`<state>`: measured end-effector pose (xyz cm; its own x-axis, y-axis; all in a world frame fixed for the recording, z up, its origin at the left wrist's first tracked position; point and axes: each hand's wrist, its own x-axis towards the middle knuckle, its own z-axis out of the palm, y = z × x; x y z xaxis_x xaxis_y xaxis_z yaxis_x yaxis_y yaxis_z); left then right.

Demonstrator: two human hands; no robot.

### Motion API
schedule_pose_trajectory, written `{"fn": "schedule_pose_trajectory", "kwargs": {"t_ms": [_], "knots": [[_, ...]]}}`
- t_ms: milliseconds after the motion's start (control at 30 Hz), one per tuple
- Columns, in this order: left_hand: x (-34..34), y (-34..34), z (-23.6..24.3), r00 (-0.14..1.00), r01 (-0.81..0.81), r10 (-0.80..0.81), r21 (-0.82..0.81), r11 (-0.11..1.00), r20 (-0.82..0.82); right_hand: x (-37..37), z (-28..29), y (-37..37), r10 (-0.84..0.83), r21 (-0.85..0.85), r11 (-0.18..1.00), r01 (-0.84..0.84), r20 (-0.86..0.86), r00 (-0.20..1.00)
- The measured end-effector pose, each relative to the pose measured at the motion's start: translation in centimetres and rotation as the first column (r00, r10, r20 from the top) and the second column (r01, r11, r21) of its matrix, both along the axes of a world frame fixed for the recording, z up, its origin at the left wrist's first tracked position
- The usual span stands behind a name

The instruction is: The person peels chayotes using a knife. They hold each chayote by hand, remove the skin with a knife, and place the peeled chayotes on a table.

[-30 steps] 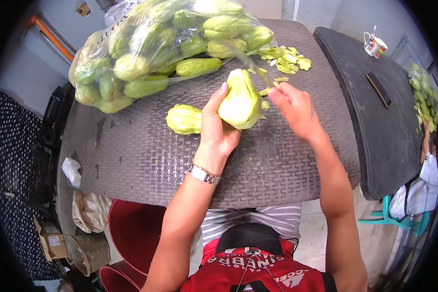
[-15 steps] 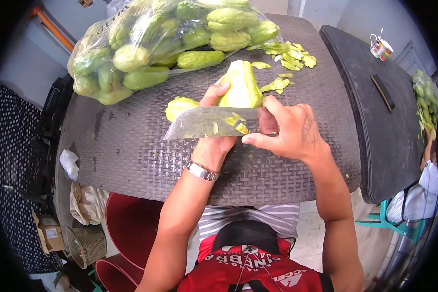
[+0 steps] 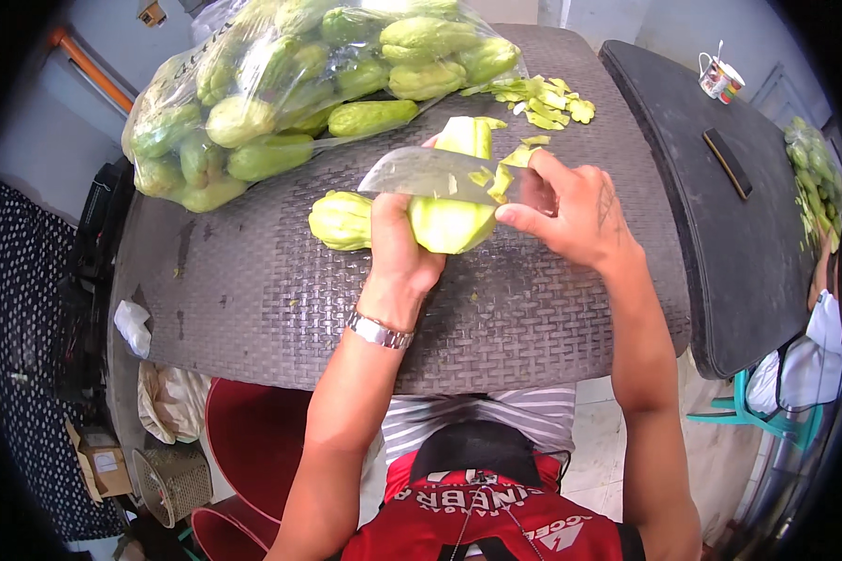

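Over the woven-pattern table, my left hand grips a mostly peeled pale-green chayote from its left side. My right hand is closed around the handle end of a broad knife, whose blade lies across the chayote and hides its middle. Bits of green peel cling to the blade, and a curled strip of peel hangs at it close to my right fingers. Another chayote lies on the table just left of my left hand.
A clear plastic bag full of chayotes covers the table's far left. Peelings are heaped beside it. On the dark table at right are a mug and a black oblong object. Red bins stand below left.
The knife has moved away from me, from the chayote's near end to across its middle. The chayote now sits nearer to me, and a peel strip has gathered on the blade.
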<state>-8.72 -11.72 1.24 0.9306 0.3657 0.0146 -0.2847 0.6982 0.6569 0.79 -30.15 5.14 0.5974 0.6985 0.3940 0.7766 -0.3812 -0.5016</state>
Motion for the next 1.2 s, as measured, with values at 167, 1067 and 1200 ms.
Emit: {"fn": "schedule_pose_trajectory", "kwargs": {"t_ms": [167,1067,1200], "knots": [[0.3,0.6,0.0,0.995,0.098,-0.096,-0.083,0.992,0.026,-1.6,-0.1,0.6,0.142,0.018,0.990,-0.142,0.040,0.989],[-0.4,0.0,0.5,0.992,0.052,-0.055,-0.026,0.998,-0.115,1.9,-0.5,-1.0,-0.046,-0.006,0.999,0.046,-0.013,0.999],[-0.2,0.1,0.5,0.987,0.080,-0.088,-0.064,0.995,-0.137,2.7,-1.2,-1.1,-0.036,0.023,0.999,0.037,-0.014,0.999]]}}
